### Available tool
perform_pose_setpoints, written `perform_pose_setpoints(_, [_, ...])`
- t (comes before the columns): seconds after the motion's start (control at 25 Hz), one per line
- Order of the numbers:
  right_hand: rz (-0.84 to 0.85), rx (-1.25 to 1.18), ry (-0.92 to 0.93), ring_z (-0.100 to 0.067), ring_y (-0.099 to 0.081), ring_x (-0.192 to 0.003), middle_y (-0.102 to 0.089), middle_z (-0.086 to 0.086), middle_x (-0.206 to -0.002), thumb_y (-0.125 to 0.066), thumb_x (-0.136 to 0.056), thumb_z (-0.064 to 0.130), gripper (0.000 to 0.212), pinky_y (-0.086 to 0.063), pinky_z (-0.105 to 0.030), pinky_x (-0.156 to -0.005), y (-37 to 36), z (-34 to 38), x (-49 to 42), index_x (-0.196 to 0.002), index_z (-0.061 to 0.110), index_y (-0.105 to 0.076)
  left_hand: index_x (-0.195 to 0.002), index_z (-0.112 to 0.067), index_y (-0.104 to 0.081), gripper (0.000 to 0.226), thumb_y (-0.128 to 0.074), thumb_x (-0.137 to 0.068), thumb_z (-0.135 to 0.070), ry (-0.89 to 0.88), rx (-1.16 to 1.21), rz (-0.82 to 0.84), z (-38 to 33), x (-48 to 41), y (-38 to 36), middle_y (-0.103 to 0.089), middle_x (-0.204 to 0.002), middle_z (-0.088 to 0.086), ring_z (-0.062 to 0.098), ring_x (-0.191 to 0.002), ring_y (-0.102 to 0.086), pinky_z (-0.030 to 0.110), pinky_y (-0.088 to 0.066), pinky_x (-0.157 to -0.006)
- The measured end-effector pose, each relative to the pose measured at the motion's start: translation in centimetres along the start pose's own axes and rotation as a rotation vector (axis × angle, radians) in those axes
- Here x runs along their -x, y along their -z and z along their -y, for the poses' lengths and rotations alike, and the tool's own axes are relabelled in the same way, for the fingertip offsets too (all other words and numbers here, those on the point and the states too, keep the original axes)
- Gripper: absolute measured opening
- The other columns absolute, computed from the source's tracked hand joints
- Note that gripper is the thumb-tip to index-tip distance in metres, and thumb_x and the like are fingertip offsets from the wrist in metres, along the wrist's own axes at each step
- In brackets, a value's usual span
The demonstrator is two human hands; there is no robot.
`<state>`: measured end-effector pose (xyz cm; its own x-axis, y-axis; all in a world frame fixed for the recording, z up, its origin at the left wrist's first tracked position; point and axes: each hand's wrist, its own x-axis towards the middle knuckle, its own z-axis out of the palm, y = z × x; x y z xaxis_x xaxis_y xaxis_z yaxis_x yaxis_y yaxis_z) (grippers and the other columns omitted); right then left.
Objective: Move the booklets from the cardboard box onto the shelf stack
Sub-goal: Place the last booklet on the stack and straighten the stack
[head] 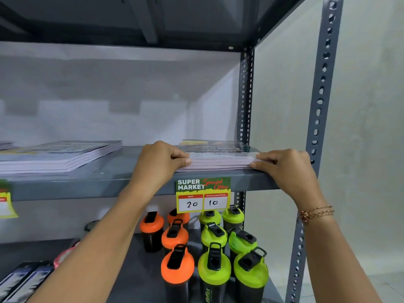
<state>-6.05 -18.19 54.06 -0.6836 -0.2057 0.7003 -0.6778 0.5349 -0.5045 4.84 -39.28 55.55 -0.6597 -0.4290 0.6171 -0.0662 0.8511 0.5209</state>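
While the left hand (160, 159) curls its fingers against the left edge of the stack of booklets (218, 157) and the right hand (288, 166) pinches the stack's right corner, the stack lies flat on the grey shelf (135, 184) at centre right of the frame, just above a supermarket price tag (203, 194). Another booklet stack (61, 155) lies at the left of the same shelf, well apart, and orange-lidded (177, 264) and green-lidded shaker bottles (214, 265) stand below

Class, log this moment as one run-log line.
left hand, right hand: gripping ends of pale-edged booklet stack | on grey metal shelf
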Motion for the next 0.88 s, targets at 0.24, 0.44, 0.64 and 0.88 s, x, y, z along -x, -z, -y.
perform_pose_setpoints(0.24, [-0.043, 0.032, 0.001, -0.023, -0.064, -0.104, -0.075, -0.006, -0.107, -0.070, -0.081, 0.029, 0.024, -0.043, -0.024, -0.087, -0.1, 0.3, 0.4, -0.100, 0.014, -0.074, -0.106, -0.012, -0.074, 0.025, -0.070, -0.084, -0.024, -0.003, 0.000, -0.058, -0.3, 0.4, -0.2, -0.074, -0.112, 0.007, 0.019, -0.111, -0.060, 0.018, -0.038, -0.085])
perform_pose_setpoints(0.44, [-0.036, 0.037, -0.024, -0.028, -0.059, -0.112, -0.073, -0.011, -0.111, -0.065, -0.087, 0.024, 0.024, -0.043, -0.026, -0.094, 0.2, 0.4, 0.6, -0.106, 0.011, -0.071, -0.110, -0.008, -0.071, 0.031, -0.072, -0.082, -0.022, 0.012, 0.052, -0.115, -0.4, 1.2, -0.6, -0.072, -0.113, 0.009, 0.018, -0.107, -0.063, 0.022, -0.042, -0.089])
perform_pose_setpoints(0.64, [-0.004, 0.036, -0.030, -0.028, -0.060, -0.111, -0.073, -0.012, -0.109, -0.064, -0.088, 0.022, 0.022, -0.044, -0.025, -0.091, 0.5, 0.4, 0.6, -0.105, 0.009, -0.072, -0.111, -0.007, -0.070, 0.031, -0.071, -0.083, -0.021, -0.017, 0.006, -0.121, -0.7, 1.7, -0.5, -0.072, -0.114, 0.008, 0.018, -0.107, -0.064, 0.023, -0.045, -0.090])
perform_pose_setpoints(0.88, [-0.013, 0.056, -0.053, -0.035, -0.061, -0.105, -0.072, -0.019, -0.108, -0.066, -0.086, 0.022, 0.023, -0.051, -0.036, -0.089, 0.2, 0.8, 0.6, -0.105, 0.010, -0.071, -0.112, -0.009, -0.070, 0.032, -0.071, -0.083, -0.023, -0.011, -0.018, -0.120, -0.8, 1.8, -0.5, -0.073, -0.114, 0.008, 0.019, -0.109, -0.064, 0.030, -0.048, -0.096])
